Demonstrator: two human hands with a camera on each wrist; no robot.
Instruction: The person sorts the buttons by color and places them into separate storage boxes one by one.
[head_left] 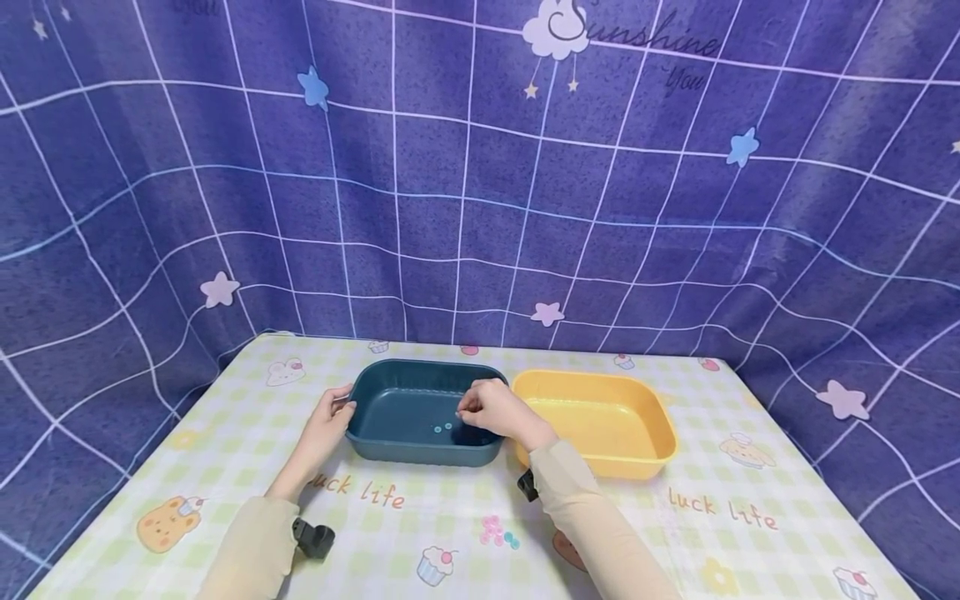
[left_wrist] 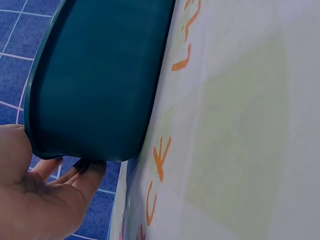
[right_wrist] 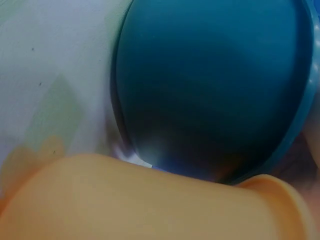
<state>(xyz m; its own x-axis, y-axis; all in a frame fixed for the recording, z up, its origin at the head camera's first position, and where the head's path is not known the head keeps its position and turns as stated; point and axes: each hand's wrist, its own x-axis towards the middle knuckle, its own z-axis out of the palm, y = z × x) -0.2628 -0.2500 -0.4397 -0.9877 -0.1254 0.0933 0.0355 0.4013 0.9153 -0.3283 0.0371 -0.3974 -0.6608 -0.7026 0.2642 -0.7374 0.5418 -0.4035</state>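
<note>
left hand (head_left: 330, 417) grips left end of teal basin (head_left: 423, 454); right hand (head_left: 495, 407) curled over its inside, can't tell if holding anything. two blue beads (head_left: 448, 426) inside; tablecloth (head_left: 247, 433) reads "luck life", backdrop (head_left: 360, 208) "sunshine", "you".

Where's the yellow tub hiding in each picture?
Head: the yellow tub sits on the table, right of the middle.
Left wrist: it isn't in this one.
Right wrist: it's big and close, its yellow wall filling most of the bottom.
Shared landmark: the dark teal tub shows in all three.
</note>
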